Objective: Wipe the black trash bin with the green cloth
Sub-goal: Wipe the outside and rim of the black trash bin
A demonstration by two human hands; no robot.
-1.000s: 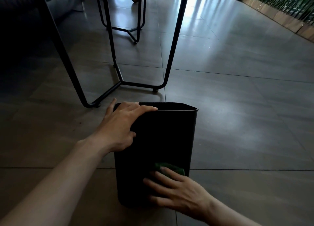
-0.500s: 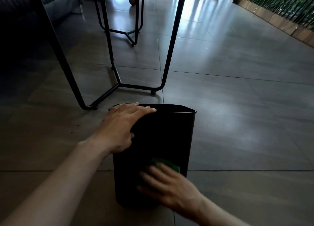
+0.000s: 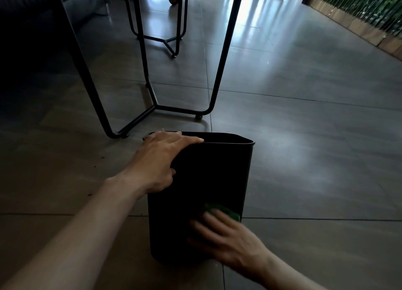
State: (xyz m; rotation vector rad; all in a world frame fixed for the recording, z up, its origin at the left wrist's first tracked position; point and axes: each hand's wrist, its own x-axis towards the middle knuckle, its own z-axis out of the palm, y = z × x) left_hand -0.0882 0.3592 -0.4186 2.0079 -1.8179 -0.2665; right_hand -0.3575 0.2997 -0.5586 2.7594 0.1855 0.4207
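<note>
A black trash bin [image 3: 208,176] stands upright on the tiled floor in front of me. My left hand [image 3: 161,159] grips its near left top corner, fingers draped over the rim. My right hand [image 3: 224,239] lies flat on the lower part of the bin's front wall and presses a green cloth [image 3: 221,210] against it. Only the cloth's upper edge shows above my fingers, near the bin's right edge. The right hand is motion-blurred.
A black metal table frame [image 3: 152,106] stands just behind the bin, its legs and floor bars close to the rim. A second frame [image 3: 174,41] stands farther back. A dark sofa [image 3: 32,17] sits at far left. A planter wall [image 3: 359,22] runs along the right.
My right hand has slid the green cloth across the bin's lower front, first left, then back toward the right edge. The left hand keeps its hold on the rim.
</note>
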